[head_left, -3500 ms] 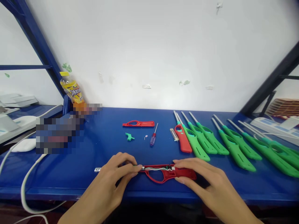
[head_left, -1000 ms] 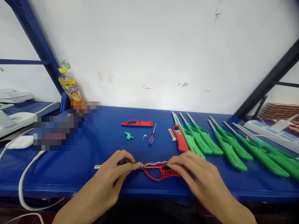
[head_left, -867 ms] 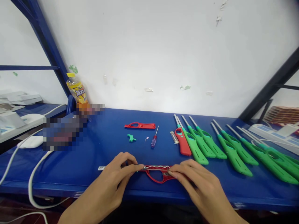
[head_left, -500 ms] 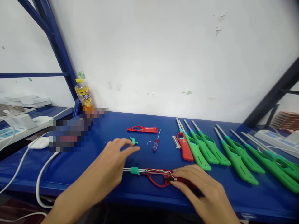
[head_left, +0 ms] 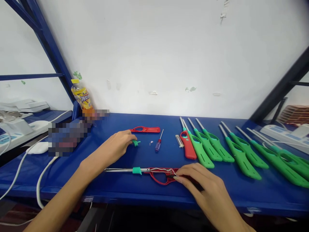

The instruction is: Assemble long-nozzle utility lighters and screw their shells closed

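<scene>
My left hand (head_left: 122,141) reaches out over the table, its fingers closed on a small green plastic piece (head_left: 135,143) that looks like a trigger. Near the front edge lies an opened lighter (head_left: 162,182), a red half-shell with a long metal tube, a green collar (head_left: 137,170) and a pale wire along its inside. My right hand (head_left: 205,183) grips the handle end of this lighter, with thumb and fingertips by a small black part. The palm hides much of the handle. Beyond my left hand rests the other red half-shell (head_left: 147,129).
A screwdriver (head_left: 158,144) and tiny white bits (head_left: 151,142) lie mid-table. To the right are a red lighter (head_left: 188,146), a clear-and-metal part (head_left: 179,141) and several green lighters (head_left: 243,161). A drink bottle (head_left: 82,98) and white cables (head_left: 44,174) are at left.
My left hand has moved away from the lighter to the green piece, and its fingers have closed on it. My right hand stays at the handle. The view has shifted slightly.
</scene>
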The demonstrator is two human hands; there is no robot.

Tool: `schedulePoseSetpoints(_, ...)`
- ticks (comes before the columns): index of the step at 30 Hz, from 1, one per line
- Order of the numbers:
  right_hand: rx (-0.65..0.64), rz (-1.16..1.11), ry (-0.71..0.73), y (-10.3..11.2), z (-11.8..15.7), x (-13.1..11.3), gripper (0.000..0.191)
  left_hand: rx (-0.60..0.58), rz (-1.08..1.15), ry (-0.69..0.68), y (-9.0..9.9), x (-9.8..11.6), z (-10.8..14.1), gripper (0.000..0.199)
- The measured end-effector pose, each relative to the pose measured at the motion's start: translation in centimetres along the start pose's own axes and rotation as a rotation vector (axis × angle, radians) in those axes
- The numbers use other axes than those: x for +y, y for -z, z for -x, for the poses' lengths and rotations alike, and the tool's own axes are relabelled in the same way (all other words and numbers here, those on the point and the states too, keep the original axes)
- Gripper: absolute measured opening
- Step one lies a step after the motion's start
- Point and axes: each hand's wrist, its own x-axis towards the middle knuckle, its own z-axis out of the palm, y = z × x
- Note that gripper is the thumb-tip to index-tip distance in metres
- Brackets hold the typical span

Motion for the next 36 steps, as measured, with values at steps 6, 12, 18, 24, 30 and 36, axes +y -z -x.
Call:
schedulePoseSetpoints(6, -0.030, -0.022, -0.036, 0.0, 0.0, -0.3, 0.009, 0.288, 0.174, -0.090, 0.8, 6.0, 3.4, 0.020)
schedulePoseSetpoints(12, -0.091, -0.044, -0.085, -0.2, 0.2, 0.0, 0.012, 0.009, 0.213, -0.162, -1.6, 10.4, 5.0, 0.028)
schedulePoseSetpoints(18, -0.101, -0.076, -0.108, -0.2, 0.4, 0.3, 0.013, -0.177, 0.143, -0.145, -2.8, 10.3, 4.6, 0.020)
schedulePoseSetpoints(24, -0.119, -0.088, -0.123, -0.1, 0.3, 0.3, 0.012, -0.233, 0.204, -0.187, -2.2, 10.2, 5.3, 0.035)
schedulePoseSetpoints(30, -0.116, -0.099, -0.120, -0.2, 0.3, 0.2, 0.014, -0.199, 0.218, -0.150, -1.8, 10.5, 5.1, 0.035)
schedulePoseSetpoints(36, -0.077, -0.111, -0.095, -0.2, 0.3, 0.3, 0.012, -0.159, 0.164, -0.125, -2.2, 10.3, 5.0, 0.047)
